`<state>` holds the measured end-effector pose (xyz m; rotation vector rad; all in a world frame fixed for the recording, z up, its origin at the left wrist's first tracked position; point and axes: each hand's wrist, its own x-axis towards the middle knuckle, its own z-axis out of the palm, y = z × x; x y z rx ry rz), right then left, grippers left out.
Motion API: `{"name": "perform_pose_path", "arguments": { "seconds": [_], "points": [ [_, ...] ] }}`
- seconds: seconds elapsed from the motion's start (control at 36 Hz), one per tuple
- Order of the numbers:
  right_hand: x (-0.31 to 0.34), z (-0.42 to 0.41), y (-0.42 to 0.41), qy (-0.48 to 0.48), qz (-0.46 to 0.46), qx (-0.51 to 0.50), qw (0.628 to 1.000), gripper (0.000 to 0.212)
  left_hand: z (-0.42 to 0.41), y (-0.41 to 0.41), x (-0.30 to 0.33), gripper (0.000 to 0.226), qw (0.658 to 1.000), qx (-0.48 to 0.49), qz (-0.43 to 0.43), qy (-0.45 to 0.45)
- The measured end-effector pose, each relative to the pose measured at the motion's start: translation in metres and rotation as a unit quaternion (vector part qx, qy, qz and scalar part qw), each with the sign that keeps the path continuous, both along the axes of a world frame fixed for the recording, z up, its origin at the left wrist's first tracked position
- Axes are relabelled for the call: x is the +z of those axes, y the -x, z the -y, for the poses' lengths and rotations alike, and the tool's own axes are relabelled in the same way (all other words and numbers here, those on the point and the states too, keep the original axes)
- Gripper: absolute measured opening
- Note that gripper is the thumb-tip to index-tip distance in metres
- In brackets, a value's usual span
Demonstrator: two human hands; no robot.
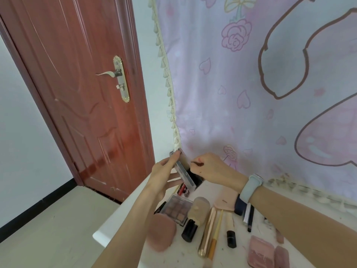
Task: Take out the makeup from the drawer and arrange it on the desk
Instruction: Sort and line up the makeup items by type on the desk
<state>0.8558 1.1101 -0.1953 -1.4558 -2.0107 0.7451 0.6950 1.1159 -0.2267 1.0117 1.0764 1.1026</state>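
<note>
- Nearest to us, a pink compact (260, 252) lies closed at the front of the white desk (108, 227), with a small pink case (281, 257) just beside it.
- Further in we see a black-capped lipstick (231, 238), a gold tube (207, 232), a thin gold pencil (216, 234) and a pink sponge (161, 234).
- Behind these lie a beige bottle with a black cap (195, 217) and a clear eyeshadow palette (176, 207) of brown shades.
- Above the desk's far end, our left hand (164, 173) grips a long clear case (183, 171), tilted, fingers closed round its upper end.
- Our right hand (212, 169), a pale blue band (251, 187) on its wrist, pinches a slim brush (197, 163) against that case.
- Beyond, a pastel heart-print cloth (251, 93) hangs on the wall, and a red-brown door (77, 93) stands shut at left.
</note>
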Motion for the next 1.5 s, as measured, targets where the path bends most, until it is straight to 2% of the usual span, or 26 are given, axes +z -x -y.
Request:
{"name": "perform_pose_path", "arguments": {
  "seconds": [0.08, 0.14, 0.22, 0.31, 0.39, 0.47, 0.53, 0.64, 0.72, 0.78, 0.86, 0.97, 1.11, 1.19, 1.28, 1.36, 1.42, 1.5],
  "points": [
    [-0.006, -0.010, 0.002, 0.057, -0.057, -0.034, 0.996, 0.024, -0.009, 0.008, -0.008, 0.043, 0.999, -0.015, 0.028, 0.035],
    [-0.011, -0.017, 0.003, 0.107, -0.098, -0.047, 0.988, 0.017, -0.015, 0.012, -0.014, 0.042, 0.997, -0.019, 0.050, 0.063],
    [-0.018, -0.027, 0.009, 0.151, -0.108, -0.073, 0.980, 0.016, -0.024, 0.016, -0.020, 0.045, 0.993, -0.012, 0.046, 0.107],
    [-0.022, -0.042, 0.015, 0.172, -0.125, -0.102, 0.972, 0.031, -0.038, 0.024, -0.025, 0.048, 0.989, -0.017, 0.057, 0.136],
    [-0.025, -0.055, 0.022, 0.192, -0.169, -0.113, 0.960, 0.012, -0.051, 0.034, -0.024, 0.044, 0.984, -0.026, 0.080, 0.155],
    [-0.032, -0.073, 0.029, 0.188, -0.209, -0.131, 0.951, 0.023, -0.066, 0.041, -0.023, 0.038, 0.989, -0.003, 0.000, 0.145],
    [-0.039, -0.083, 0.034, 0.181, -0.232, -0.141, 0.945, 0.026, -0.076, 0.044, -0.027, 0.041, 0.989, 0.029, -0.101, 0.106],
    [-0.053, -0.098, 0.045, 0.159, -0.264, -0.170, 0.936, 0.028, -0.086, 0.049, -0.043, 0.055, 0.947, 0.066, -0.314, -0.011],
    [-0.064, -0.104, 0.050, 0.143, -0.257, -0.198, 0.935, 0.029, -0.084, 0.050, -0.058, 0.063, 0.915, 0.022, -0.401, -0.046],
    [-0.072, -0.107, 0.051, 0.141, -0.247, -0.211, 0.935, 0.031, -0.083, 0.051, -0.068, 0.068, 0.894, 0.003, -0.446, -0.041],
    [-0.078, -0.108, 0.049, 0.141, -0.231, -0.219, 0.937, 0.030, -0.084, 0.049, -0.076, 0.061, 0.866, -0.037, -0.495, -0.063],
    [-0.080, -0.105, 0.039, 0.156, -0.251, -0.234, 0.926, 0.031, -0.086, 0.045, -0.083, 0.090, 0.878, -0.073, -0.467, -0.069],
    [-0.080, -0.102, 0.020, 0.163, -0.250, -0.242, 0.923, 0.032, -0.091, 0.037, -0.083, 0.082, 0.856, -0.102, -0.501, -0.079],
    [-0.076, -0.095, 0.010, 0.183, -0.232, -0.226, 0.928, 0.014, -0.090, 0.031, -0.081, 0.079, 0.857, -0.094, -0.500, -0.085],
    [-0.071, -0.086, -0.004, 0.167, -0.205, -0.201, 0.943, 0.017, -0.084, 0.028, -0.078, 0.073, 0.850, -0.073, -0.512, -0.101],
    [-0.068, -0.072, -0.027, 0.060, -0.077, -0.151, 0.984, 0.022, -0.072, 0.030, -0.074, 0.062, 0.837, -0.022, -0.530, -0.136],
    [-0.066, -0.057, -0.046, 0.011, 0.023, -0.083, 0.996, 0.024, -0.059, 0.033, -0.074, 0.055, 0.829, 0.014, -0.534, -0.166],
    [-0.067, -0.034, -0.073, -0.003, 0.213, 0.046, 0.976, 0.044, -0.039, 0.041, -0.080, 0.049, 0.810, 0.029, -0.555, -0.188]
  ]
}}
